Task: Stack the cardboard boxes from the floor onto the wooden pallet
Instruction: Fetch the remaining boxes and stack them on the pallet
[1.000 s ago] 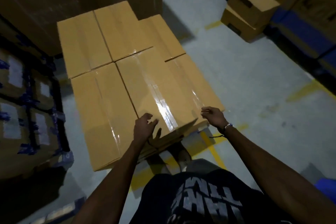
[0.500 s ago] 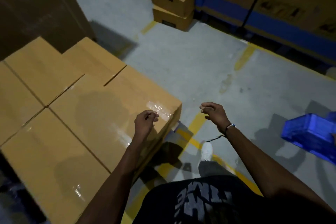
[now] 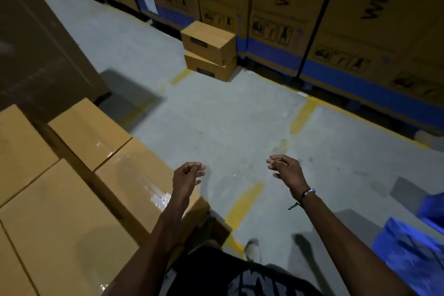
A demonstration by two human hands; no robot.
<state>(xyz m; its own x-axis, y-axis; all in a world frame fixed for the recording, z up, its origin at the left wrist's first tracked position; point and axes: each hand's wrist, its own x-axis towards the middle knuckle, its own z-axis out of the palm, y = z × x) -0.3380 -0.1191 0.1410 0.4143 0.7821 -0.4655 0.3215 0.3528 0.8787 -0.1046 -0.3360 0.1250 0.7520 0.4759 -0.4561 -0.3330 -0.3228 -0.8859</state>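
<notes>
Bare and holding nothing, the left hand (image 3: 186,176) and right hand (image 3: 286,169) are hanging in the air, each grip loosely curled. Taped cardboard boxes (image 3: 134,182) are lying packed side by side under the left forearm. Two more cardboard boxes (image 3: 209,49) are sitting stacked on the grey floor (image 3: 216,113) ahead, against tall printed cartons (image 3: 283,2).
</notes>
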